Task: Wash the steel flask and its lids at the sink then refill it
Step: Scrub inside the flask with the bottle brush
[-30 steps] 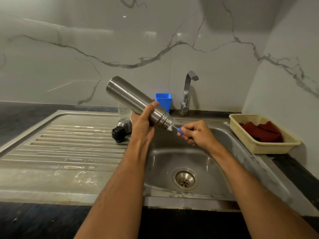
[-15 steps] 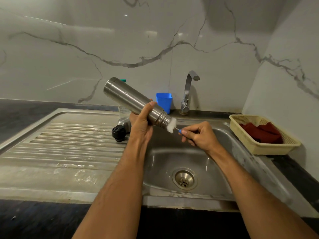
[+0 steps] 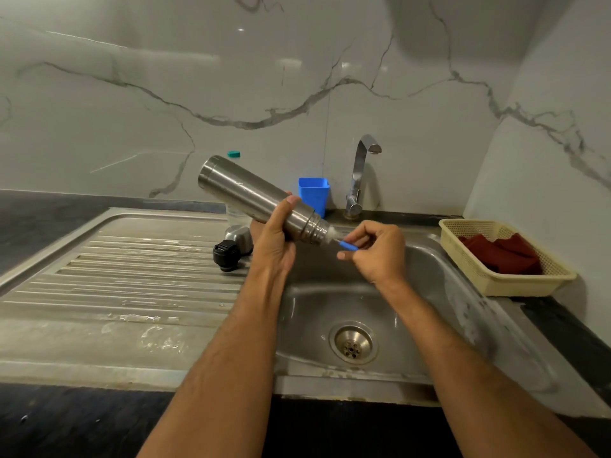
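Observation:
My left hand (image 3: 272,241) grips the steel flask (image 3: 246,192), which is tilted with its open mouth pointing down and right over the sink basin (image 3: 317,312). My right hand (image 3: 375,252) pinches the blue handle of a bottle brush (image 3: 348,245); its white bristles sit in the flask's mouth. On the draining board (image 3: 115,276), just left of my left hand, lie the black inner lid (image 3: 225,256) and the steel cup lid (image 3: 238,235).
A chrome tap (image 3: 358,175) rises behind the basin, with a blue cup (image 3: 313,195) to its left. A clear bottle with a green cap (image 3: 234,154) stands behind the flask. A cream basket (image 3: 509,282) holding a red cloth sits at the right. A drain (image 3: 353,342) lies in the basin.
The brush's white bristles, fully outside the flask's mouth half a second ago, have gone back in. The flask has stayed tilted in my left hand.

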